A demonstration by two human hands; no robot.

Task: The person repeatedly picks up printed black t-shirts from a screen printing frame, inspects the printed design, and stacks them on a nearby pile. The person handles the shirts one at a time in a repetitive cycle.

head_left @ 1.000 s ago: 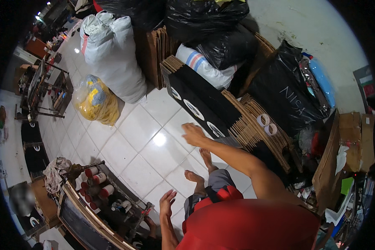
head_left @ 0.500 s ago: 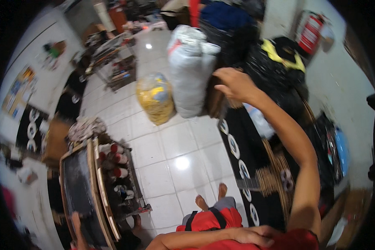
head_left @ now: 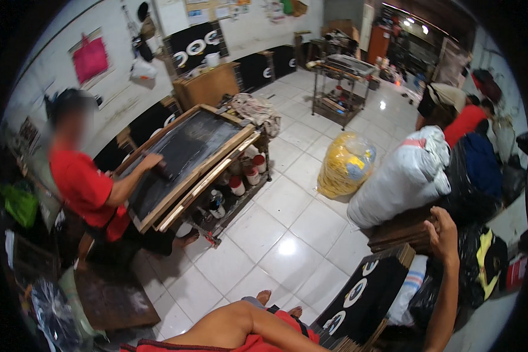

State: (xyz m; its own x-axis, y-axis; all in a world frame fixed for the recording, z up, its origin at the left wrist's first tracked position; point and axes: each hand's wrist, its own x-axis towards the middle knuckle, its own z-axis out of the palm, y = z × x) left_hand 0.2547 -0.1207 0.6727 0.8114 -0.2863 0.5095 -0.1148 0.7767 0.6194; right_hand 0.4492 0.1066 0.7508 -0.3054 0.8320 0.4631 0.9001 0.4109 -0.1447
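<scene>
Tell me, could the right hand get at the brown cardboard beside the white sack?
Probably yes: the right hand looks empty and close to the brown cardboard, with nothing visibly between them.

From the wearer's head, the single fisheye view slants down and ahead: the feet (head_left: 264, 297) near its lower edge and the right hand (head_left: 443, 236) at its right lie close, the floor (head_left: 246, 233) spreads mid-view, and the yellow bag (head_left: 345, 167) stands farther off.

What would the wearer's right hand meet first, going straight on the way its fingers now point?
For the right hand, probably the bulging white sack; depth is unclear, so the brown cardboard might come first.
</scene>
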